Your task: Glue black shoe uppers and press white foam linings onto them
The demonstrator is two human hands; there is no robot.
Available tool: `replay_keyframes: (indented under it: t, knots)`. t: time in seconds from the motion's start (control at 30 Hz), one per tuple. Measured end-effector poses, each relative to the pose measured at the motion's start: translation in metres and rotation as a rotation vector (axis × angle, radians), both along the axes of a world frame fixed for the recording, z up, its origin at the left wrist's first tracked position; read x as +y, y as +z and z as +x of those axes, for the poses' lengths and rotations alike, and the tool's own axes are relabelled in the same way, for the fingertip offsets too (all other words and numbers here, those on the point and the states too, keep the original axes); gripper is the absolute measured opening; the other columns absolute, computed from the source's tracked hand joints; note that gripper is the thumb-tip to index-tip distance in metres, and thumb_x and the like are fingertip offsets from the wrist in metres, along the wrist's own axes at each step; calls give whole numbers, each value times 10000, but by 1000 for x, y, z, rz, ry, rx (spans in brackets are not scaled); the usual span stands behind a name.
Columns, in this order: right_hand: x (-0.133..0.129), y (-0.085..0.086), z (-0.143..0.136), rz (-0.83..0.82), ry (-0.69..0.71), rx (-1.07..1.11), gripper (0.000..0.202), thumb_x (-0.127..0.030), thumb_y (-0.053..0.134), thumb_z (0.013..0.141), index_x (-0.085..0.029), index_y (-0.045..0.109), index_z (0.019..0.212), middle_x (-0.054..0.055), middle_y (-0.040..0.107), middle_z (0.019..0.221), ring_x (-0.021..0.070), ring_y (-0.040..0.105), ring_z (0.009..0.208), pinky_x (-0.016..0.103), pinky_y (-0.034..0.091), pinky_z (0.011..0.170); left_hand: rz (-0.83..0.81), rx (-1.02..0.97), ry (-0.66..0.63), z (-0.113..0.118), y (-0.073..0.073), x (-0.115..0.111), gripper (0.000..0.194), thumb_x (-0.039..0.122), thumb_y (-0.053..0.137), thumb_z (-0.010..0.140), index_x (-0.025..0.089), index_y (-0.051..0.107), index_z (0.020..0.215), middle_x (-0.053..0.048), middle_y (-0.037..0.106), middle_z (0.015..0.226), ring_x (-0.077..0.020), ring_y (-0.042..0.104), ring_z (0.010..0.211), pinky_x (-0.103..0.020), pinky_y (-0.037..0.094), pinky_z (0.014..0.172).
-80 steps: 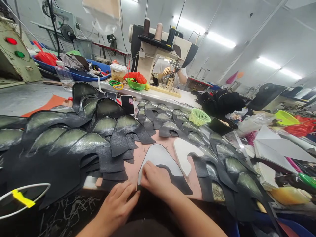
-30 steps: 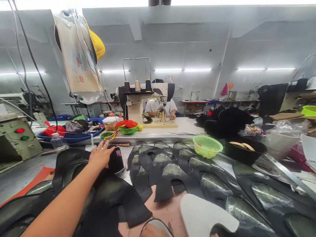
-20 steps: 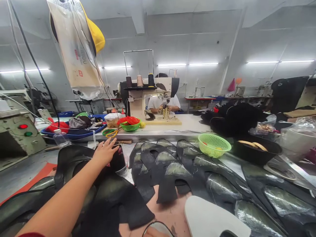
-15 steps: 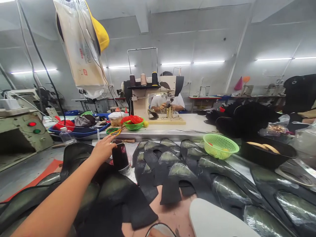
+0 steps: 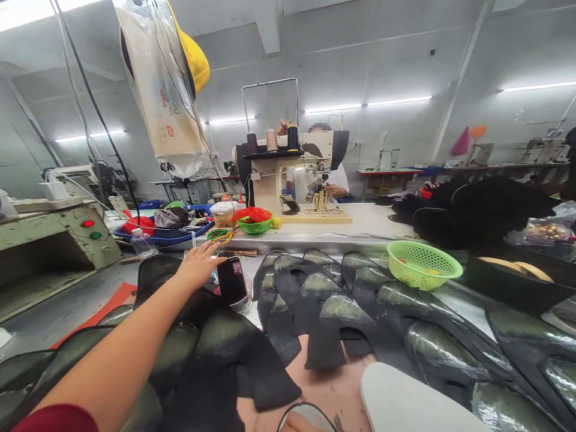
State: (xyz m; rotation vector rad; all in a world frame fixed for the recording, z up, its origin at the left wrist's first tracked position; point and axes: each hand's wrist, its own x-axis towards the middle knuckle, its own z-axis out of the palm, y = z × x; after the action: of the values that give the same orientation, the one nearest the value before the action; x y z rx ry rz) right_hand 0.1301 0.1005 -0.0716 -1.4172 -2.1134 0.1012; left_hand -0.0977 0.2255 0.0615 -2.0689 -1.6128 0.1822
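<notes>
My left hand (image 5: 198,267) reaches across the table, palm down with its fingers stretched out and apart. Beside its fingertips a dark-screened phone (image 5: 231,279) leans on a clear plastic container (image 5: 245,300). Just beyond the fingers lie scissors with yellow-orange handles (image 5: 222,237). At the bottom edge, my right hand (image 5: 299,423) shows only in part, over a white piece with a dark rim (image 5: 315,413); its fingers are cut off by the frame. Curved black pieces with shiny film patches (image 5: 337,309) spread around both hands.
A white rounded board (image 5: 405,402) juts in at lower right. Behind stand a green basket (image 5: 423,266), a green bowl with a red bag (image 5: 255,225) and a sewing machine (image 5: 288,174) with thread spools. A co-worker sits behind the machine. A bag (image 5: 166,102) hangs at upper left.
The view has turned a little left, so the scene sits further right. My left hand's fingers look more spread beside the phone. The co-worker's hand now shows raised by the thread spools.
</notes>
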Motion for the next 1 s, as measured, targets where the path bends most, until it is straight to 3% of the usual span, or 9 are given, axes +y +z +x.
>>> replay_keyframes:
  t: [0.13,0.23,0.4,0.67,0.73,0.8,0.9,1.0]
  knots:
    - [-2,0,-6,8,-228,34,158,-212,524,780,-327,631,789,7,617,726,284,593,770,364,443,560,-26,23,-19,7,-3,5,560,11,440,746,378,541,1157,-15,404,1376,-255,296,1288,-433,300,979]
    - [-4,1,-4,82,-270,53,144,-244,508,793,-317,632,791,14,614,710,285,595,772,371,450,569,-41,34,-23,9,-6,9,536,26,425,767,365,536,1168,-31,391,1384,-268,286,1293,-450,282,986]
    - [-11,3,7,189,-144,84,132,-307,505,804,-352,624,841,-12,628,734,261,595,820,386,463,660,-50,38,-17,7,-11,10,535,37,416,775,371,522,1179,-31,398,1380,-264,288,1293,-460,284,986]
    - [-11,8,15,-29,105,128,148,-253,564,771,-312,623,893,27,649,811,229,574,843,339,436,726,0,-19,-48,16,-3,-6,525,7,429,740,297,561,1157,-76,357,1401,-273,293,1290,-430,344,967]
    - [-23,9,18,-115,197,104,138,-213,535,780,-289,625,853,23,640,790,209,577,796,312,440,682,59,-74,-118,18,-5,-27,475,44,432,755,248,562,1164,-108,366,1390,-275,302,1285,-425,337,980]
    - [-44,8,21,-195,279,84,140,-175,524,770,-263,617,827,16,632,799,185,578,756,281,441,639,138,-171,-281,20,-13,-63,379,117,437,784,225,602,1106,-109,456,1320,-266,374,1239,-418,344,983]
    - [-79,7,24,-288,328,67,162,-123,518,743,-235,596,830,4,616,877,144,585,738,231,431,610,211,-355,-560,25,-33,-143,283,204,422,830,239,626,1022,-61,598,1137,-219,508,1099,-379,404,926]
    - [-101,8,23,-334,317,-11,186,-106,482,756,-214,578,872,16,589,955,133,586,741,222,413,606,144,-507,-721,35,-62,-229,251,144,422,826,221,617,963,-40,651,938,-160,571,926,-283,441,826]
